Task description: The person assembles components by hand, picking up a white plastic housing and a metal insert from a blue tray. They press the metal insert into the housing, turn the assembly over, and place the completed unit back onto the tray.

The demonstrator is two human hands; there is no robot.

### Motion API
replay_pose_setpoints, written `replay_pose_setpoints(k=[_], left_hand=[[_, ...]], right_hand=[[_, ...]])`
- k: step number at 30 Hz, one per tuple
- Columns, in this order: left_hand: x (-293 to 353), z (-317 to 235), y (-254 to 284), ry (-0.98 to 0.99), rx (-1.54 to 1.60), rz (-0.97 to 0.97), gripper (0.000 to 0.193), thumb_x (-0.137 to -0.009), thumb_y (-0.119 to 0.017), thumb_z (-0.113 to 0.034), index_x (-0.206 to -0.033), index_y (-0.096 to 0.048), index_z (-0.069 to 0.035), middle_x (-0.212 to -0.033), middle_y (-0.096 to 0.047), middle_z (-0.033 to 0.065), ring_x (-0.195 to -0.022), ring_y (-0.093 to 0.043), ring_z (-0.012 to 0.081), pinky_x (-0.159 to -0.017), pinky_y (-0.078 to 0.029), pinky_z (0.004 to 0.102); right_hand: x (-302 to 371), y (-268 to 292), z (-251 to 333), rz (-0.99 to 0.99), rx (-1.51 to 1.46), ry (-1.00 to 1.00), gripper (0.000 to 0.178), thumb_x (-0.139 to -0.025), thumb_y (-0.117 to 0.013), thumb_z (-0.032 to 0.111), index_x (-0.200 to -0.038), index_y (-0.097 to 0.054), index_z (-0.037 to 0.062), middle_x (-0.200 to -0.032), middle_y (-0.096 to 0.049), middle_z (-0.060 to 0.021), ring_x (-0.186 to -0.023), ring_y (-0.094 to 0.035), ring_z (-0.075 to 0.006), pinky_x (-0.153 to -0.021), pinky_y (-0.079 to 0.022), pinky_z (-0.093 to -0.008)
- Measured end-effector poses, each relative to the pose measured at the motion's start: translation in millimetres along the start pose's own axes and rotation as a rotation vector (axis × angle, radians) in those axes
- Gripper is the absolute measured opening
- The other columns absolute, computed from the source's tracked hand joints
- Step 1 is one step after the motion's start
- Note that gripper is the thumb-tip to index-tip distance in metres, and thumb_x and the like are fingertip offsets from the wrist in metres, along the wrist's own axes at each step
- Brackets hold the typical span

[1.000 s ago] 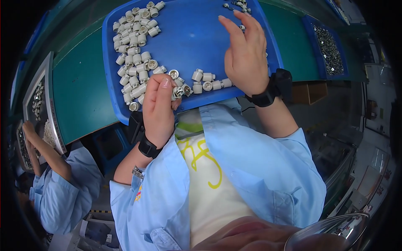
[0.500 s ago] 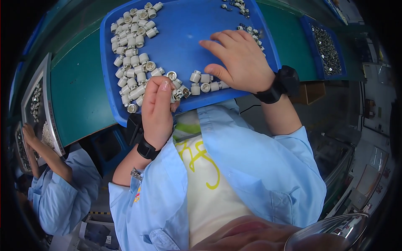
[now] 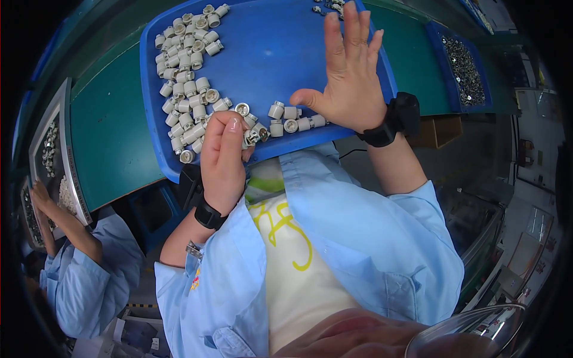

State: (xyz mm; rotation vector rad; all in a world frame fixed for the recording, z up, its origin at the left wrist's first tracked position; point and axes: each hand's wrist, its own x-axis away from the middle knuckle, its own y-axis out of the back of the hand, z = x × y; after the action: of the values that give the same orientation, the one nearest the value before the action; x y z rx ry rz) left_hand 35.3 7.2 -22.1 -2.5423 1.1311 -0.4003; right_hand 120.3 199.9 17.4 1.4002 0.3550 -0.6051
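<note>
My left hand (image 3: 224,158) is closed in a pinch at the tray's near edge. From its fingertips a small white-and-metal socket part (image 3: 251,137) pokes out, partly hidden by the fingers. My right hand (image 3: 356,89) is spread over the right side of the blue tray (image 3: 268,53), palm down and holding nothing. White cylindrical lamp sockets (image 3: 190,88) are heaped along the tray's left side. A shorter row of sockets (image 3: 290,125) lies by the near edge between my hands. Small metal-and-white parts (image 3: 327,8) show at the far right, partly covered by my right hand.
The tray rests on a green bench (image 3: 110,137). To the right sits a blue bin (image 3: 462,68) of small metal pieces, with a cardboard box (image 3: 439,131) below. At far left, another person's hands (image 3: 45,197) work beside a metal-rimmed tray (image 3: 70,161).
My right hand has swung its fingers away from the tray's middle toward the far right, spreading them and covering small parts there. My left hand keeps its pinch in nearly the same place.
</note>
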Motion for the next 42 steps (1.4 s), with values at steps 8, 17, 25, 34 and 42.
replay_pose_setpoints(k=[8,17,25,34,42], left_hand=[[1,-1,1,0.025,-0.024,-0.013,0.012,-0.091,-0.037,-0.018,-0.087,-0.045,-0.011,-0.078,-0.043,-0.0053,-0.061,-0.035,-0.0002,-0.052,-0.034,0.0152],[0,0,1,0.023,-0.012,-0.009,0.011,-0.091,-0.038,-0.018,-0.088,-0.045,-0.010,-0.079,-0.045,-0.0051,-0.061,-0.035,-0.0001,-0.052,-0.034,0.0154],[0,0,1,0.020,-0.012,0.003,0.011,-0.091,-0.038,-0.019,-0.087,-0.045,-0.011,-0.078,-0.043,-0.0053,-0.061,-0.034,-0.0001,-0.051,-0.033,0.0158],[0,-1,0,0.031,0.002,-0.006,0.011,-0.091,-0.038,-0.019,-0.087,-0.045,-0.011,-0.077,-0.043,-0.0052,-0.060,-0.034,0.0004,-0.051,-0.032,0.0161],[-1,-2,-1,0.021,0.014,-0.011,0.011,-0.091,-0.038,-0.018,-0.087,-0.045,-0.010,-0.078,-0.043,-0.0049,-0.060,-0.034,0.0006,-0.051,-0.032,0.0161]], right_hand=[[9,-5,-18,0.065,-0.291,-0.201,0.097,-0.066,-0.063,0.048,-0.134,-0.010,0.0029,-0.137,-0.002,-0.0265,-0.127,-0.007,-0.0401,-0.096,-0.011,-0.0580],[8,-15,-11,-0.026,-1.387,-0.586,0.048,-0.090,-0.027,0.042,-0.110,-0.046,0.0015,-0.099,-0.053,-0.0149,-0.101,-0.049,-0.0267,-0.089,-0.037,-0.0402],[2,-2,-16,0.086,-2.041,-0.514,0.070,-0.085,-0.012,0.059,-0.108,-0.046,0.0020,-0.091,-0.053,-0.0152,-0.092,-0.051,-0.0306,-0.082,-0.040,-0.0427],[-10,14,2,0.229,-2.185,-0.513,0.070,-0.086,-0.011,0.057,-0.113,-0.045,0.0028,-0.094,-0.053,-0.0154,-0.093,-0.051,-0.0298,-0.080,-0.041,-0.0408],[8,-3,13,0.100,-0.811,-0.272,0.028,-0.087,-0.036,0.012,-0.108,-0.050,0.0007,-0.092,-0.055,-0.0118,-0.089,-0.052,-0.0208,-0.076,-0.042,-0.0297]])
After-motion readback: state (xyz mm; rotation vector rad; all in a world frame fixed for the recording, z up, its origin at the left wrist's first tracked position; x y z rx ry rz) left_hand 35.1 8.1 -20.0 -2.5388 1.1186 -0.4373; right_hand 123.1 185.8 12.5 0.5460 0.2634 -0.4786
